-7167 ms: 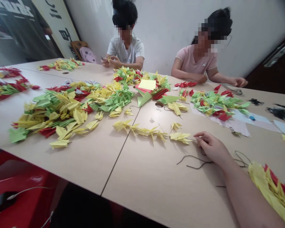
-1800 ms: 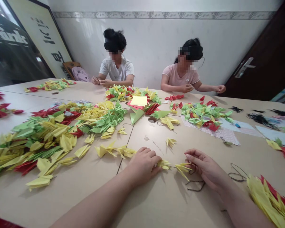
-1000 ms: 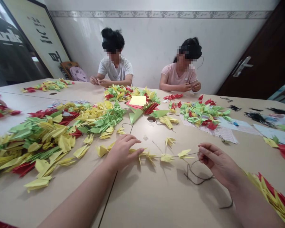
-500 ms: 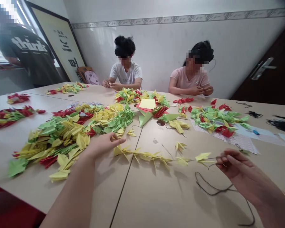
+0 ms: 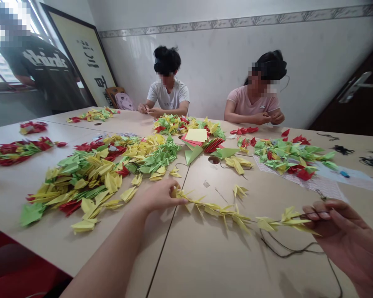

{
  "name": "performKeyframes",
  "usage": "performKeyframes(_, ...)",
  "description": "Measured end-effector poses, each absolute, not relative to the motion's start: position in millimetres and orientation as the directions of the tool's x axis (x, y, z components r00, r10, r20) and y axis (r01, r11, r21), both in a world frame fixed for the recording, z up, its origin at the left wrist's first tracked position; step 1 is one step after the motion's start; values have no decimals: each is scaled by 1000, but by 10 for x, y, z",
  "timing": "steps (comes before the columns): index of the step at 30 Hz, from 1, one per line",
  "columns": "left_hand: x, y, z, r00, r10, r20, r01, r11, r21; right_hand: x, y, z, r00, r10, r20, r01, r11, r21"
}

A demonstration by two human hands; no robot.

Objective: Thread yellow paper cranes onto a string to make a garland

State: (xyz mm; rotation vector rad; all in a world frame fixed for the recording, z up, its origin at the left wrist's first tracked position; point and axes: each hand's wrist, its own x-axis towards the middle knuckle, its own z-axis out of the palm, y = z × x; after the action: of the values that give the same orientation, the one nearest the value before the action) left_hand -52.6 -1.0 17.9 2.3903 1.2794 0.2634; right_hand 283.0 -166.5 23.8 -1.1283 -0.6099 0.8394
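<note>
Yellow paper strand (image 5: pixel 217 210) stretched between two hands

In the head view, the strand runs across the surface (image 5: pixel 211 265) in front of the person, its yellow folded pieces threaded in a close row. The left hand (image 5: pixel 161 195) has its grip pinched on the strand's left end, thumb below and fingers curled over. The right hand (image 5: pixel 348 231) has its grip closed on a dark cord (image 5: pixel 290 251), which passes over the fingers. Next to that hand sit a few more yellow pieces (image 5: pixel 290 219), spaced a little apart from the main row. A length of the cord loops below them.

A single yellow piece (image 5: pixel 240 191) lies just beyond the strand. To the left spreads a large heap (image 5: pixel 87 182) of yellow, green and red folded paper. Farther back are a stack of paper squares (image 5: pixel 196 135) with yellow on top, and, to the right, a mixed pile (image 5: pixel 294 153) partly on printed sheets (image 5: pixel 328 184). Across the surface sit a person in white (image 5: pixel 169 97) and a person in pink (image 5: pixel 251 105), hands close together.
</note>
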Motion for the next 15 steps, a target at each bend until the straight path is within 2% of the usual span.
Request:
performKeyframes(3, -429, -45, 143, 608, 794, -2, 713, -544, 443, 2819, -1658, 229, 547, 837, 7, -276, 188, -943)
performKeyframes(9, -409, -7, 114, 574, 819, 5, 708, -499, 500, 2849, -1677, 247, 536, 844, 3, -305, 197, -932)
performKeyframes(15, -430, 55, 43, 479, 855, 200, 735, -515, 442, 2813, -1681, 318, 562, 823, 77, -243, 253, -936)
